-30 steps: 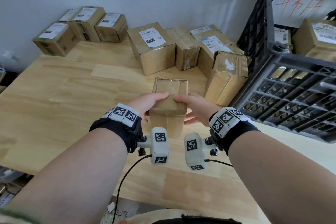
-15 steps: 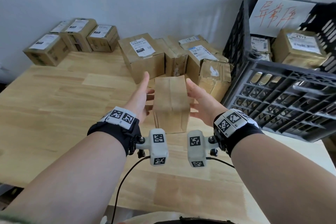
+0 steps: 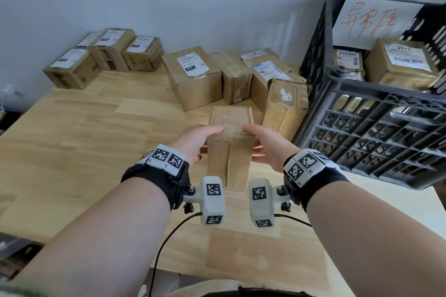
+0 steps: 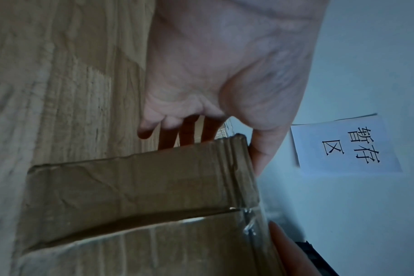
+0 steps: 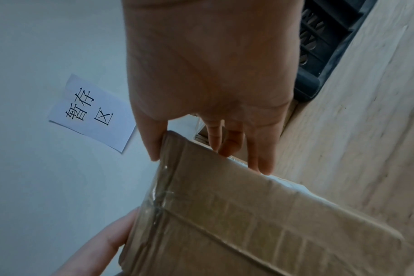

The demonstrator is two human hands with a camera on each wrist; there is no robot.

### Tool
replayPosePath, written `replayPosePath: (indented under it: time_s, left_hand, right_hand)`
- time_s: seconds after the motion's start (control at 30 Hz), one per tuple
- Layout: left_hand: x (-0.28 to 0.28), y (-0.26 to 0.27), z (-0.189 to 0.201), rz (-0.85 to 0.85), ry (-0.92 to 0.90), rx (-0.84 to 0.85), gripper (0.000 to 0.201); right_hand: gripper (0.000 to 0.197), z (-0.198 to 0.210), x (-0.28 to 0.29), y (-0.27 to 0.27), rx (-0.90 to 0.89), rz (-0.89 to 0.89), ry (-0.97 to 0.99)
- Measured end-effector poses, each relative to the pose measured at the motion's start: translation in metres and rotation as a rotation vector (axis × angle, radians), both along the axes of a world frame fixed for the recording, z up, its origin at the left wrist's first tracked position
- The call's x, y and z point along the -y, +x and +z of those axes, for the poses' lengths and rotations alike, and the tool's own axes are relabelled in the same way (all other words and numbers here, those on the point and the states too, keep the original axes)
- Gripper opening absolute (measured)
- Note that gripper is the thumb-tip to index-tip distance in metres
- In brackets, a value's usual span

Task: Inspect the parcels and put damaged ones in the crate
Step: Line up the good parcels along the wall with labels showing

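Observation:
A plain brown cardboard parcel (image 3: pixel 230 140) with creased, taped flaps is held between both hands over the wooden table (image 3: pixel 96 142). My left hand (image 3: pixel 196 140) grips its left side, thumb on top and fingers behind; the left wrist view shows the parcel (image 4: pixel 140 196) under the left hand (image 4: pixel 225 84). My right hand (image 3: pixel 264 143) grips the right side the same way, and in the right wrist view the right hand (image 5: pixel 213 84) pinches the parcel (image 5: pixel 248 214) at its edge. The black plastic crate (image 3: pixel 376 113) stands at the right with parcels inside.
Several labelled parcels (image 3: pixel 193 75) sit along the wall behind the held one, and three more (image 3: pixel 106 55) at the far left. A crumpled parcel (image 3: pixel 286 106) leans by the crate. A red-lettered paper sign (image 3: pixel 371 21) hangs on the crate; another sign (image 4: pixel 345 145) is on the wall.
Half a second ago both hands were open beside the parcel standing on the table; now they grip it again on both sides with thumbs on top.

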State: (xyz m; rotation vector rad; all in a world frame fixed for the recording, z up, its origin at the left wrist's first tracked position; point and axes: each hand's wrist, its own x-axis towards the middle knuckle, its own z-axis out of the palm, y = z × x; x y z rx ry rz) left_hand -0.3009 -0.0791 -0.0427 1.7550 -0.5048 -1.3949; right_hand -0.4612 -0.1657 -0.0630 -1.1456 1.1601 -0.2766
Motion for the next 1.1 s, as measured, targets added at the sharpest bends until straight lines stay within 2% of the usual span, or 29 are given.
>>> replayPosePath:
  time_s: [0.07, 0.17, 0.37, 0.4, 0.5, 0.57, 0.63, 0.77, 0.83, 0.97, 1.03, 1.1]
  left_hand:
    - [-0.001, 0.0, -0.004, -0.019, 0.02, 0.004, 0.103]
    - [-0.001, 0.003, -0.016, -0.02, 0.067, 0.026, 0.121]
    - [-0.004, 0.008, -0.043, -0.066, 0.119, 0.057, 0.131]
    - [-0.005, 0.007, -0.043, -0.056, 0.122, 0.059, 0.127]
    - [-0.009, -0.004, -0.025, -0.031, 0.118, 0.091, 0.089]
    - [-0.007, -0.004, -0.025, -0.015, 0.102, 0.115, 0.073]
    - [-0.006, -0.003, -0.026, -0.016, 0.09, 0.145, 0.071]
    - [-0.013, 0.002, -0.03, -0.028, 0.095, 0.165, 0.081]
    - [-0.02, 0.009, -0.031, 0.0, 0.091, 0.159, 0.074]
    - [-0.035, 0.03, -0.031, 0.161, 0.058, 0.136, 0.062]
    - [-0.039, 0.039, -0.028, 0.28, 0.054, 0.22, 0.06]
    - [-0.044, 0.047, -0.025, 0.37, 0.057, 0.39, 0.052]
  right_hand:
    - [0.052, 0.0, -0.002, 0.0, 0.002, 0.012, 0.017]
    - [0.054, -0.001, -0.003, 0.001, -0.011, 0.053, 0.032]
    - [0.07, -0.004, -0.006, -0.003, -0.043, 0.116, 0.076]
    - [0.071, -0.004, -0.007, -0.003, -0.049, 0.117, 0.074]
    - [0.073, -0.004, -0.007, 0.0, -0.088, 0.126, 0.041]
    - [0.076, -0.003, -0.006, 0.002, -0.121, 0.138, 0.005]
    - [0.077, -0.003, -0.005, 0.003, -0.143, 0.154, -0.022]
    - [0.078, -0.002, -0.006, 0.001, -0.166, 0.207, -0.065]
    - [0.075, 0.001, -0.01, -0.001, -0.163, 0.242, -0.065]
    - [0.065, 0.0, -0.013, -0.005, -0.148, 0.178, -0.024]
    - [0.061, -0.001, -0.014, -0.003, -0.209, 0.174, -0.045]
    - [0.057, -0.001, -0.016, 0.001, -0.272, 0.214, -0.079]
